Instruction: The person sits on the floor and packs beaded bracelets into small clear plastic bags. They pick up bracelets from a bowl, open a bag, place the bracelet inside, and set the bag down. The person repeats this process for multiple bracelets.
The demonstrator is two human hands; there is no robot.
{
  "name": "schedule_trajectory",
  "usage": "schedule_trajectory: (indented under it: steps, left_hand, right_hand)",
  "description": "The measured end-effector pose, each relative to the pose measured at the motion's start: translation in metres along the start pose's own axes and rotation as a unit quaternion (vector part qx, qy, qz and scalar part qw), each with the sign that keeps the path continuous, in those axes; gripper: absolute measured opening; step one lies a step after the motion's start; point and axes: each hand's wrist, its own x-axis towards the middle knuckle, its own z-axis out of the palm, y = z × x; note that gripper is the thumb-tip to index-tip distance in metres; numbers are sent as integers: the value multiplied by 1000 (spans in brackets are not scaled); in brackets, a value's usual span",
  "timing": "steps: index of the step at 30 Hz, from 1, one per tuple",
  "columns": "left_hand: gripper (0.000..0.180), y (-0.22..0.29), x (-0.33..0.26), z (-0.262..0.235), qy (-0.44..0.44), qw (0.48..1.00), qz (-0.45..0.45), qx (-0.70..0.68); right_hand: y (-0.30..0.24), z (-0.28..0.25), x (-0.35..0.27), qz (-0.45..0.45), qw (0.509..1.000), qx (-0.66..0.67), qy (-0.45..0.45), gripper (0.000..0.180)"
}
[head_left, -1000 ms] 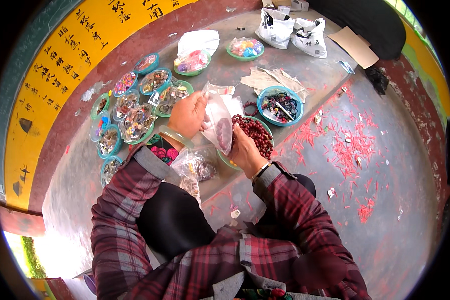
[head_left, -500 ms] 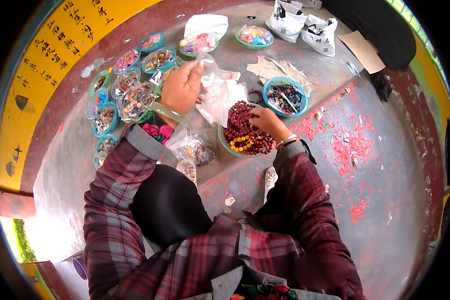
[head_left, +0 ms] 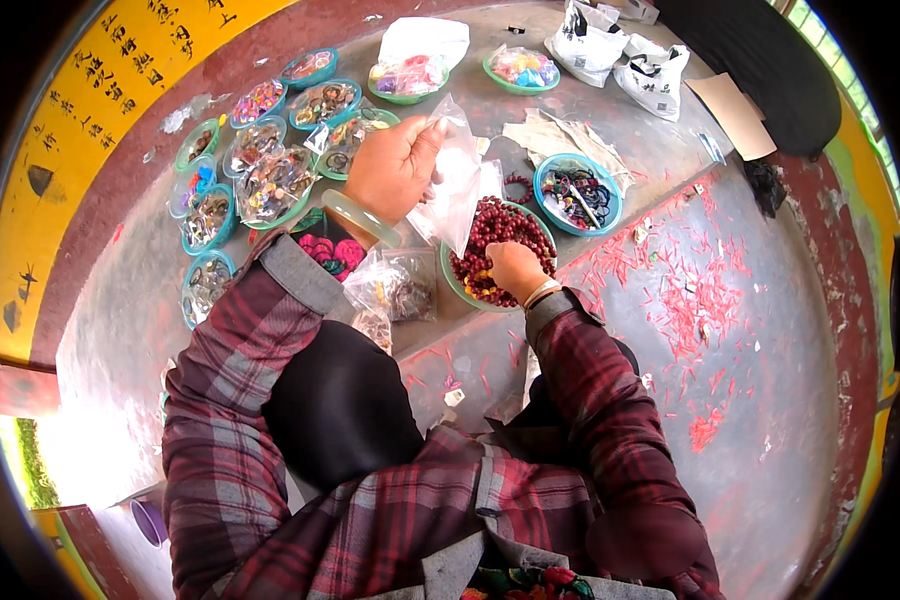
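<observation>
My left hand (head_left: 398, 170) is closed on the upper edge of a clear plastic bag (head_left: 457, 190). The bag hangs limp, its lower end touching the far left side of a pale green basket (head_left: 449, 277). Dark red bead bracelets (head_left: 500, 222) fill that basket. My right hand (head_left: 516, 272) reaches into its near side, fingers curled on the beads; a few yellow beads show beside the fingertips. Between my left wrist and the basket lie clear bags of small trinkets (head_left: 406, 284). A single dark red bracelet (head_left: 518, 186) rests on the floor behind the basket.
A blue basket (head_left: 542, 208) of dark cords stands right of the beads, near a beige cloth (head_left: 560, 140). Several trinket baskets (head_left: 210, 245) cluster at left. White bags (head_left: 653, 80) and cardboard (head_left: 732, 115) lie far right. Red paper scraps (head_left: 692, 300) litter the right floor.
My right hand has moved nearer and slightly left, covering most of the yellow beads. The bracelets by it now lie flatter. My left hand has shifted a little right with the plastic bag.
</observation>
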Motion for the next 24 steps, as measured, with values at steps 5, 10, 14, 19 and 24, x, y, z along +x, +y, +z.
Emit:
schedule_trajectory:
  steps: [5,10,14,19,24]
  left_hand:
    - [32,-5,0,-1,4,1000,11,13]
    - [30,0,1,-1,3,1000,15,6]
    - [31,-3,0,-2,1,1000,3,0]
    - [32,-8,3,0,1,1000,20,7]
    - [32,-7,3,-1,-6,1000,11,9]
  right_hand:
    - [-3,-10,-1,-5,1000,3,9,12]
    - [38,-33,14,-77,983,154,67,21]
    - [35,-60,7,148,874,462,-24,19]
    - [52,-50,9,220,842,490,37,21]
    - [73,-27,20,215,910,340,106,22]
